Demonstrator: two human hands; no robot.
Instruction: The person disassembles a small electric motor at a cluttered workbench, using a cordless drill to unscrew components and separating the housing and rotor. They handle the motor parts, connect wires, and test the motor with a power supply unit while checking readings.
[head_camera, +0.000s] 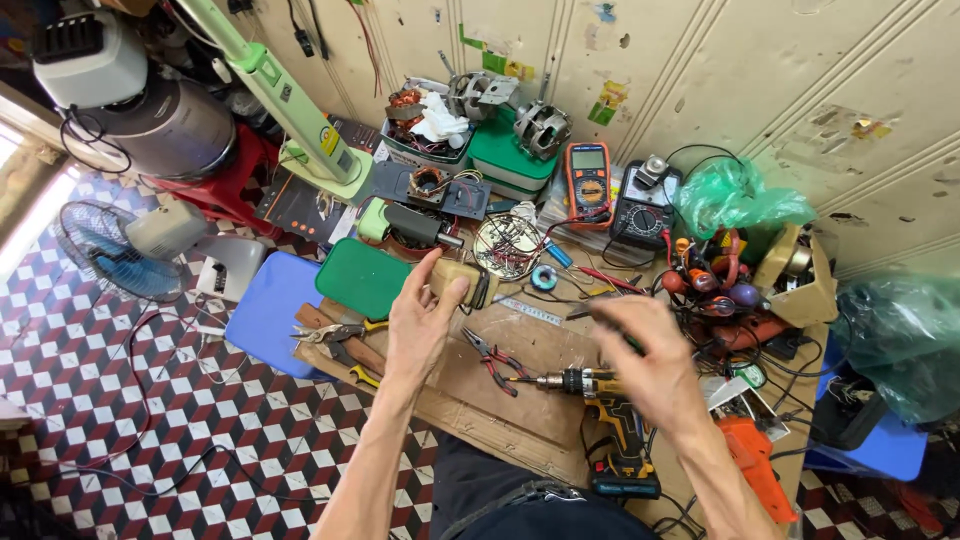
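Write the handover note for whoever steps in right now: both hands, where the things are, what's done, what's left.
Left hand: gripping a small tan block-shaped part at the far edge of the cardboard sheet.
Right hand: blurred, holding a thin dark tool; its tip is unclear.
Red-handled pliers and a yellow cordless drill lie on the cardboard between the hands.
Done: part picked up. Left: cannot tell; no work on the part shows yet.

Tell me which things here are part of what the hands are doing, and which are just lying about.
In hand:
left hand gripping the beige motor part
right hand, blurred, with a dark tool I can't identify

Lying about:
yellow drill
red-handled pliers
orange multimeter
green lid
fan
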